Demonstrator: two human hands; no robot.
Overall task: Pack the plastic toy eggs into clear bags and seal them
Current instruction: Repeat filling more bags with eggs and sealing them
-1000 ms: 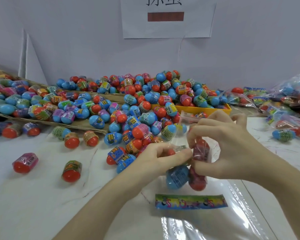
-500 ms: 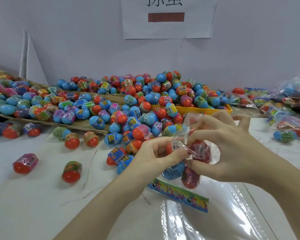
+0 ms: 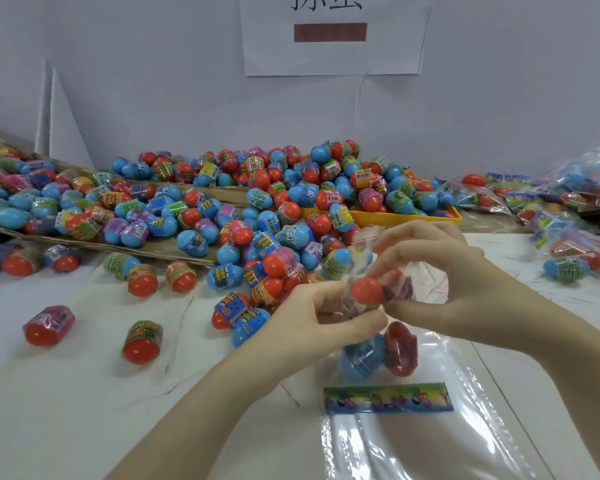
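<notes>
Above the counter, just in front of the egg pile, both hands grip the clear bag: the left hand pinches through it an egg tilted red end up-right, the right hand curls around the bag's top.

A white paper sign on the wall carries large black Chinese characters, cut off by the top edge; the right one looks like 蛋. Under them sits a plain brown-red bar. Barcodes and lettering on the egg wrappers are too blurred to read.
</notes>
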